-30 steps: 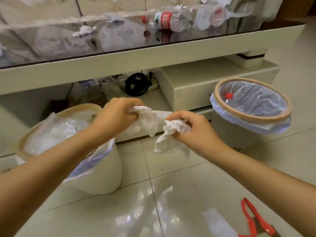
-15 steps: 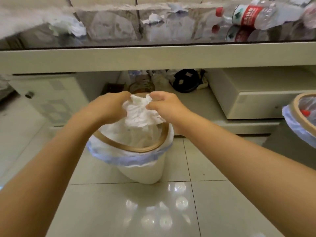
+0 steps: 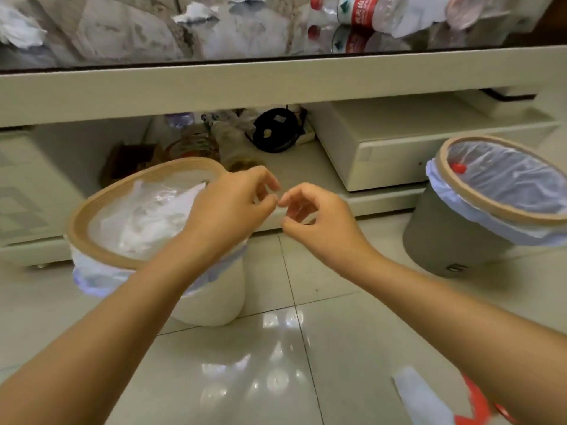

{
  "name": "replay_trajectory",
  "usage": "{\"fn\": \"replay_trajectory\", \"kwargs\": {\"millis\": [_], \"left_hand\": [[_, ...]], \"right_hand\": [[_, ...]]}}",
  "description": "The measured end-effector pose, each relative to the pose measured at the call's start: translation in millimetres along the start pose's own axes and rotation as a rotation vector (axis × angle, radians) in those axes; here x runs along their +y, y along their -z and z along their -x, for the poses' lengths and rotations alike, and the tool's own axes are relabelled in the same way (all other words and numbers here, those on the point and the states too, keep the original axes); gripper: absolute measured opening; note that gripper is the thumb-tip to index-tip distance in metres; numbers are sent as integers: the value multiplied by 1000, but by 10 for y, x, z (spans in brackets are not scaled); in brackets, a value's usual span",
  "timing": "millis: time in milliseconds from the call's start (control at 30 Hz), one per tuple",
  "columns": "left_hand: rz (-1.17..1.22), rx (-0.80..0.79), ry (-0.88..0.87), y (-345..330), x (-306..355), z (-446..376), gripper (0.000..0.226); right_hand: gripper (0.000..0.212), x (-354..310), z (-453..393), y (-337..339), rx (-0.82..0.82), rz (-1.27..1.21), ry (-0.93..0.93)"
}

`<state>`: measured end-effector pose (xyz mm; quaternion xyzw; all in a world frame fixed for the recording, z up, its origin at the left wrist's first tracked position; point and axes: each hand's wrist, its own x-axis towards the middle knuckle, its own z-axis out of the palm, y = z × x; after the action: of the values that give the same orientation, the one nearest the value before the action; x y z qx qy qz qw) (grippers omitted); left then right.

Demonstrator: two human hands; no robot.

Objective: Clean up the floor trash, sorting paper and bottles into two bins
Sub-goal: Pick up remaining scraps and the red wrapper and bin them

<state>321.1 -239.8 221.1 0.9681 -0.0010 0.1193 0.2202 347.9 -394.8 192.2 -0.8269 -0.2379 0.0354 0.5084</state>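
- We note left hand and right hand loosely curled, fingertips near each other, holding nothing
- Crumpled paper lies in the white bin, below and left of our hands
- We judge it light, soft; pinch any fold
- Grey bin stands well right
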Motion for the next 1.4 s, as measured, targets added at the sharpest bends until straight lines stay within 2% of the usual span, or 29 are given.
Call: {"fn": "replay_trajectory", "kwargs": {"millis": [133,367,533,633,733,800,867,933,1033,1100,1133,1167,1267,1333,1400], "left_hand": [[-9,-170,-145,-651,502,-42,21],[-51,-632,-375,-2099,1365,197,37],[-93,-929,-514,-2874,1732,605,72],[-192,-1048,-560,-3187,1714,850,92],[-257,-1072,-587,-3427,1590,989,92],[-223,-1063,-563,-3513,1534,995,82],[-108,-1046,-486,-3554,1519,979,68],[16,-976,-465,-3576,1526,966,64],[7,-806,-671,-3648,1510,942,95],[2,-770,-728,-3726,1473,923,112],[16,-778,-726,-3749,1461,915,111],[28,-792,-720,-3766,1449,910,103],[2,-825,-739,-3735,1428,921,53],[2,-854,-705,-3682,1401,963,31],[12,-861,-674,-3641,1333,1000,20]], "right_hand": [[18,660,589,610,99,215,-170],[26,1708,2052,1641,156,469,-613],[31,2155,2718,1835,147,517,-796],[47,2418,2907,1733,126,496,-873],[79,2647,2975,1590,46,460,-973],[100,2765,2962,1495,18,398,-1023],[113,2852,2921,1404,20,329,-1058],[106,2899,2881,1301,37,328,-1050],[82,2872,2801,1142,135,249,-946],[73,2808,2753,1006,97,106,-896],[69,2778,2729,934,63,38,-879],[64,2748,2705,872,46,-56,-869],[48,2703,2650,792,85,-384,-886],[39,2684,2621,830,124,-473,-943],[34,2670,2603,879,169,-495,-988]]}}
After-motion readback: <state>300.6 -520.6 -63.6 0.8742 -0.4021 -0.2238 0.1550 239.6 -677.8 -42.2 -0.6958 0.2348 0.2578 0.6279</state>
